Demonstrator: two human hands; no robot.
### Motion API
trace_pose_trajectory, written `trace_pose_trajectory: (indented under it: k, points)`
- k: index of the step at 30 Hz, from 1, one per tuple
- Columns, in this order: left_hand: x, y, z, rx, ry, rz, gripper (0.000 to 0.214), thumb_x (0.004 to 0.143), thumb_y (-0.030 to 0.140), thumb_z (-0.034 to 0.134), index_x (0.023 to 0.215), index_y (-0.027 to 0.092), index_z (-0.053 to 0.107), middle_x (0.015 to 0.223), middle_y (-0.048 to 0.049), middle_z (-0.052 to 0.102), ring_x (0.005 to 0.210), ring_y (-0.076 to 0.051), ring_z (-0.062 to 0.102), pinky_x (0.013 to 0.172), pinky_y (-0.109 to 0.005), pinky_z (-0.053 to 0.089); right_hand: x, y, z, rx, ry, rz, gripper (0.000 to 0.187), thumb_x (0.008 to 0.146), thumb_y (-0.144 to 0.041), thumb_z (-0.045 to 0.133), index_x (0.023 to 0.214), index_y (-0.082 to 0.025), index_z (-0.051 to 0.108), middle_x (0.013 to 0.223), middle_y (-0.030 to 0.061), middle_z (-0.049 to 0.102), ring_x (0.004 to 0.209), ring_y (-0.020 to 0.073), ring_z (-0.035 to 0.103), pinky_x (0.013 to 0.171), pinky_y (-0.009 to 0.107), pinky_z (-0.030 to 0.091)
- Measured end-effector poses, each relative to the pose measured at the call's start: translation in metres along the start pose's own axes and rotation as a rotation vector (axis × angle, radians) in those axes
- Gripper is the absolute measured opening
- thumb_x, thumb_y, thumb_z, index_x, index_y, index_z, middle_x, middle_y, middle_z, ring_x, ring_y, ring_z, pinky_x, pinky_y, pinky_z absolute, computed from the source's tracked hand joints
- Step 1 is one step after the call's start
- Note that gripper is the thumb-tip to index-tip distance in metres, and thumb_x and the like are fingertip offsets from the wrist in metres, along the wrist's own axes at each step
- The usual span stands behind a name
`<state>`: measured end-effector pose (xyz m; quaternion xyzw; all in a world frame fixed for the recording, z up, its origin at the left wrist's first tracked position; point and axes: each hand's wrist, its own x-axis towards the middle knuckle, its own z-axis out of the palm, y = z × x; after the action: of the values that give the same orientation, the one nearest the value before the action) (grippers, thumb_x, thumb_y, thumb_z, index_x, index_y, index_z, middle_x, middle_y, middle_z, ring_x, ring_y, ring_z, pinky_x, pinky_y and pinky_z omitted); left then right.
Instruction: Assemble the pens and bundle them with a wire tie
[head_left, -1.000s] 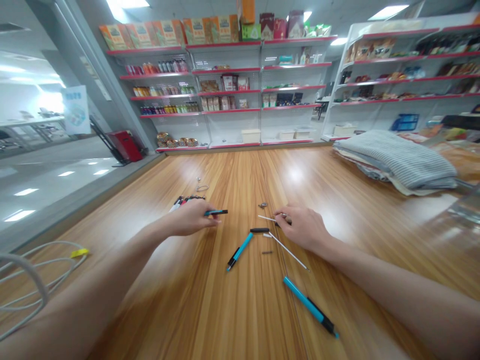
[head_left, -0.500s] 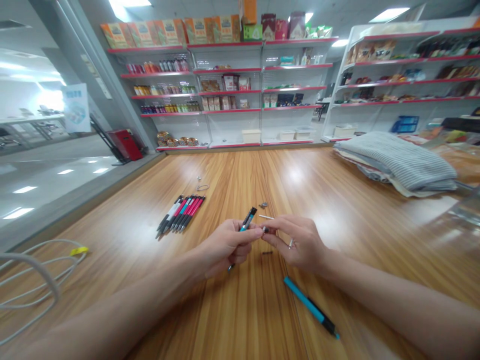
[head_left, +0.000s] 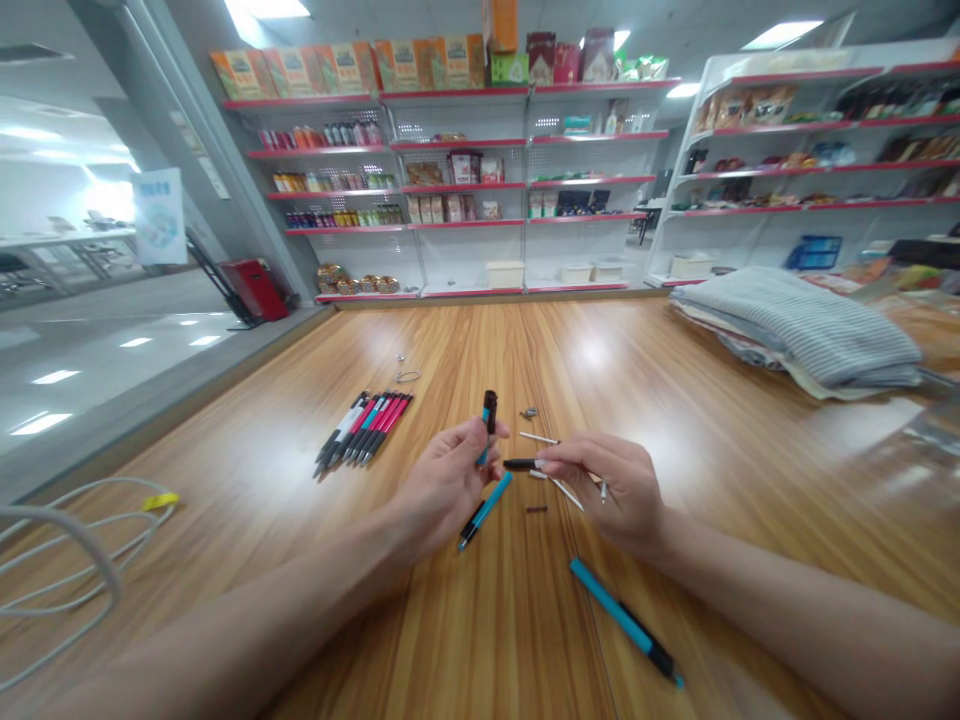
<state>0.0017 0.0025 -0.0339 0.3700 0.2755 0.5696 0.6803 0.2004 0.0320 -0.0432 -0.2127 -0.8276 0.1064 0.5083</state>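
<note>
My left hand (head_left: 442, 485) is closed round a short blue pen barrel (head_left: 488, 415) that stands upright, its black end up. My right hand (head_left: 611, 483) pinches something small above the table; I cannot make out what. A thin white refill (head_left: 568, 492) lies partly under it. Between my hands lie a blue pen half (head_left: 484, 510), a black pen tip piece (head_left: 517, 464) and a small dark spring (head_left: 535, 509) on the wooden table (head_left: 465, 620). A whole blue pen (head_left: 625, 621) lies near my right forearm.
A row of red, blue and white pens (head_left: 363, 427) lies left of my hands. Small metal parts (head_left: 406, 375) sit farther back. Folded grey cloths (head_left: 795, 325) are stacked at the right. A white cable (head_left: 67, 560) coils at the left. Stocked shelves (head_left: 465, 180) line the back wall.
My left hand brought the short blue barrel from the left to the middle and tilted it upright. My right hand rose from the table, met it, then drew slightly apart.
</note>
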Motion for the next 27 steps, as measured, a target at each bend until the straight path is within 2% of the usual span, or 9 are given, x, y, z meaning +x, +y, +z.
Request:
trace_pose_trajectory:
  k: [5,8,12,14,18,23,27]
  points:
    - [-0.003,-0.002,0.001,0.057,0.014,0.079,0.017,0.082,0.031,0.066,0.09,0.017,0.06,0.063,0.0023,0.055,0.06,-0.01,0.053,0.065,-0.027,0.044,-0.001,-0.002,-0.001,0.009,0.02,-0.015,0.011,0.084,-0.014,0.064,0.093,-0.019,0.067,0.081,0.0034,0.071,0.071,0.0119,0.065,0.065,0.023,0.051]
    - [-0.004,-0.001,-0.001,0.109,-0.006,0.067,0.015,0.079,0.023,0.069,0.087,0.016,0.059,0.067,0.0002,0.06,0.062,-0.011,0.056,0.062,-0.025,0.043,-0.001,-0.002,-0.002,0.002,0.022,-0.011,0.01,0.085,-0.016,0.063,0.092,-0.02,0.067,0.082,0.0036,0.071,0.073,0.0129,0.066,0.067,0.025,0.053]
    - [-0.004,0.001,-0.005,0.199,-0.086,0.001,0.016,0.077,0.02,0.07,0.081,0.013,0.056,0.078,-0.0073,0.067,0.065,-0.014,0.06,0.061,-0.026,0.043,-0.001,-0.003,-0.002,-0.002,0.036,-0.007,0.009,0.085,-0.016,0.062,0.091,-0.02,0.067,0.083,0.0041,0.072,0.074,0.0138,0.067,0.069,0.026,0.054]
    - [-0.005,0.001,-0.004,0.25,-0.158,-0.01,0.017,0.079,0.023,0.069,0.087,0.014,0.057,0.082,-0.0092,0.068,0.066,-0.015,0.06,0.061,-0.027,0.043,-0.001,-0.003,-0.001,0.001,0.039,-0.007,0.011,0.084,-0.014,0.063,0.092,-0.02,0.066,0.083,0.004,0.072,0.076,0.0139,0.067,0.07,0.026,0.054]
    - [-0.01,0.001,0.004,0.268,-0.233,-0.032,0.026,0.083,0.027,0.065,0.105,0.014,0.06,0.08,-0.0051,0.06,0.064,-0.012,0.054,0.062,-0.027,0.04,-0.002,-0.003,0.003,0.04,0.035,-0.021,0.013,0.082,-0.012,0.065,0.091,-0.02,0.066,0.082,0.0033,0.07,0.075,0.0132,0.066,0.07,0.025,0.054]
    - [-0.015,0.0,0.014,0.262,-0.205,-0.109,0.025,0.081,0.032,0.067,0.096,0.014,0.062,0.065,0.0018,0.044,0.055,-0.007,0.038,0.053,-0.023,0.029,-0.002,-0.008,0.004,0.085,0.025,-0.055,0.016,0.083,-0.011,0.063,0.096,-0.02,0.067,0.084,0.0044,0.066,0.074,0.013,0.063,0.065,0.025,0.053]
    - [-0.016,0.0,0.016,0.176,-0.223,-0.2,0.025,0.078,0.034,0.07,0.089,0.013,0.062,0.063,0.0038,0.038,0.052,-0.005,0.03,0.05,-0.021,0.021,-0.001,-0.012,0.002,0.028,0.053,-0.067,0.019,0.083,-0.012,0.063,0.097,-0.023,0.07,0.079,0.0018,0.055,0.062,0.0091,0.055,0.052,0.021,0.045]
